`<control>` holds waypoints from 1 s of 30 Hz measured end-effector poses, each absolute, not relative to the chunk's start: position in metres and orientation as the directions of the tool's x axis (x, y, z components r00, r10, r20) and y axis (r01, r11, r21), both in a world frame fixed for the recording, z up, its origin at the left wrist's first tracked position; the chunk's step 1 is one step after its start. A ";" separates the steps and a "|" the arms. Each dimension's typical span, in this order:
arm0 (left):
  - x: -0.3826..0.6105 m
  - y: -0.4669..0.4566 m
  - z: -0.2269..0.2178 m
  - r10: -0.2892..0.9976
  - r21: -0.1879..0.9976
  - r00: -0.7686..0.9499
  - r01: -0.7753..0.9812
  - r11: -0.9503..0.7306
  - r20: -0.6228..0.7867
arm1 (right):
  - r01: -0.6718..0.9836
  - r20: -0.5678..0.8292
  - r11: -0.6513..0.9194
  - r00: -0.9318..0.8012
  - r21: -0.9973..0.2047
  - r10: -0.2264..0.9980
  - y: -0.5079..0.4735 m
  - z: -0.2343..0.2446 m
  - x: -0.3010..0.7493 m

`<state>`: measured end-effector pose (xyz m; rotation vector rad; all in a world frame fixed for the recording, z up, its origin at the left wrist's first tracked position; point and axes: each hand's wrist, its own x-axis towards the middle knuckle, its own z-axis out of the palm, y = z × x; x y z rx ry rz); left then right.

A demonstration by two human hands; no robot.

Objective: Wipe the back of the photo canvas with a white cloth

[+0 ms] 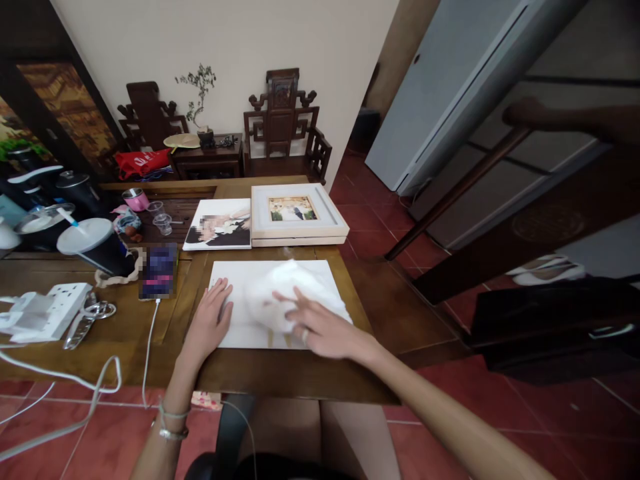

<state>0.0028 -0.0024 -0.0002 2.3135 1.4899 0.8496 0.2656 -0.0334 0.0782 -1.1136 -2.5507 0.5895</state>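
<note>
A white rectangular panel (235, 333) lies flat near the table's front edge, with faint yellowish marks at its lower middle. My left hand (213, 313) rests on the panel's left edge, fingers stretched out and holding nothing. Over the panel's right half, my right hand (320, 327) grips a crumpled white cloth (290, 277) against the surface, a ring on one finger. Cloth and fingertips are slightly blurred, and part of the panel is hidden beneath them. Just behind lie a photo panel (220, 230) and a light-framed picture (295, 207) on top of another frame.
On the wooden table (190, 367), a phone (159, 270) is plugged into a white cable. Further left are a lidded cup (95, 243) with a straw, a power strip (65, 303) and small clear cups (163, 223). Carved chairs (283, 120) stand by the wall.
</note>
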 end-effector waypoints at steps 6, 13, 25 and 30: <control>0.002 -0.001 0.000 0.899 0.538 0.282 0.726 -0.428 0.335 | 0.835 0.033 0.415 -0.434 -0.362 0.900 0.017 0.073 0.206; -0.001 0.001 -0.002 0.900 0.534 0.297 0.728 -0.429 0.319 | 0.636 0.116 0.706 -0.712 -0.311 0.692 -0.031 0.030 0.196; 0.007 -0.009 0.002 0.889 0.455 0.006 0.857 -0.240 0.458 | 0.681 0.279 0.532 -0.455 -0.503 0.846 -0.074 0.025 0.330; 0.001 -0.003 -0.004 0.920 0.577 -0.125 0.807 -0.124 0.372 | 0.712 0.340 0.578 -0.470 -0.399 0.814 -0.082 0.023 0.314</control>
